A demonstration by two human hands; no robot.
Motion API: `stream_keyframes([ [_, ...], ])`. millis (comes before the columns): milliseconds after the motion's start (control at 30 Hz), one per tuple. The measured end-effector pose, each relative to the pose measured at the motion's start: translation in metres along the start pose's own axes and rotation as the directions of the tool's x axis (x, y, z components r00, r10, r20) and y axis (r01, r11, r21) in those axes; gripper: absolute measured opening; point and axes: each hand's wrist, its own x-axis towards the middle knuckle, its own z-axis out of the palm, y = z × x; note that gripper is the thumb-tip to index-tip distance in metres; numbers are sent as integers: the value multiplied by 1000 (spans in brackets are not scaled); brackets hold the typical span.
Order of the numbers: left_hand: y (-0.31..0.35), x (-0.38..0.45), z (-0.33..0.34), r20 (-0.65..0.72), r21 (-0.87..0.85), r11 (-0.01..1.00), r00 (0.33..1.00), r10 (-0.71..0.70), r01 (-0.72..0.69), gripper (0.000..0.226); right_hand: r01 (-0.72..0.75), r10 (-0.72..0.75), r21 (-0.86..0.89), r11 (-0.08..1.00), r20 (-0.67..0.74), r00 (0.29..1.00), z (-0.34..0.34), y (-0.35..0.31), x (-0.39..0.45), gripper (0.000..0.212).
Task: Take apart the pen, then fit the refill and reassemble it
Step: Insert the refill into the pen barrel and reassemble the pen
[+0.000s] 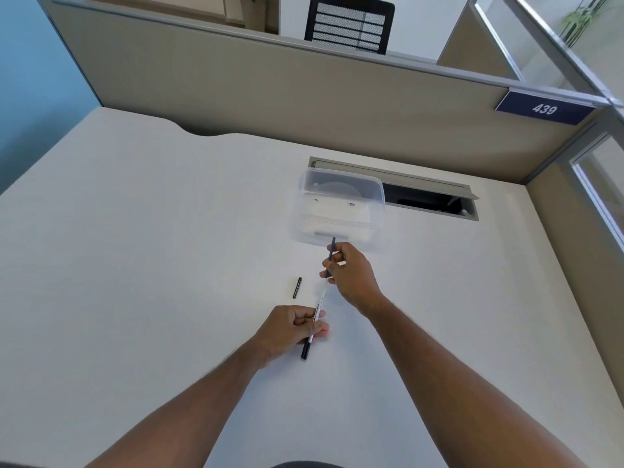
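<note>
White desk point(135, 231), cubicle. Left hand point(290, 329) pinches barrel point(319, 307); right hand point(351, 275) pinches refill point(331, 253), seemingly at barrel mouth. I judge mid-insertion; next, align and push.

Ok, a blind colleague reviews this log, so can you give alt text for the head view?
Two bare hands hold a pen over a white desk: the left hand grips the white barrel, the right hand pinches the dark refill at its far end. A small black cap lies left of them, and a clear plastic box sits beyond.
</note>
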Motion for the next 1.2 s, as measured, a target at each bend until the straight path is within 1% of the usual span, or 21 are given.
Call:
stream_keyframes([
  [133,0,0,0,1,9,1000,1000,1,-1,32,28,-27,-43,999,26,999,4,1,-2,22],
  [200,-1,0,0,-3,6,1000,1000,-1,1,32,23,-22,-40,999,17,1000,5,3,-2,26],
  [367,-1,0,-1,4,-2,1000,1000,13,-13,31,20,-20,-45,999,2,1000,6,10,-6,54],
  [433,-1,-1,-2,7,2,1000,1000,16,-16,32,16,-16,-38,999,-1,1000,6,11,-8,59],
  [533,-1,0,-1,2,0,1000,1000,18,-18,32,23,-23,-27,999,1,1000,7,15,-10,48],
  [633,-2,-1,-2,-10,-28,999,1000,19,-19,30,25,-25,26,999,25,999,7,20,-15,19],
  [667,-2,-1,-2,-9,-31,999,1000,20,-20,29,21,-22,31,999,30,999,8,21,-16,15],
  [767,-2,-2,-2,-8,-34,999,1000,19,-19,29,-9,8,62,998,21,1000,11,25,-13,27],
  [833,-3,-2,-3,-20,-46,999,1000,23,-24,28,-6,5,69,998,14,1000,13,27,-9,27],
  [900,-4,-2,-3,-34,-62,998,999,25,-27,27,10,-10,24,1000,12,1000,14,29,-3,23],
  [1000,-5,-3,-5,-53,-89,996,998,29,-33,28,43,-34,-172,984,55,998,19,33,4,27],
  [1100,-4,-4,-10,-74,-118,992,997,33,-41,28,150,-102,-376,914,142,984,28,37,10,27],
  [1200,-3,-6,-16,-96,-145,988,995,33,-47,27,248,-164,-465,850,214,963,37,34,14,28],
])
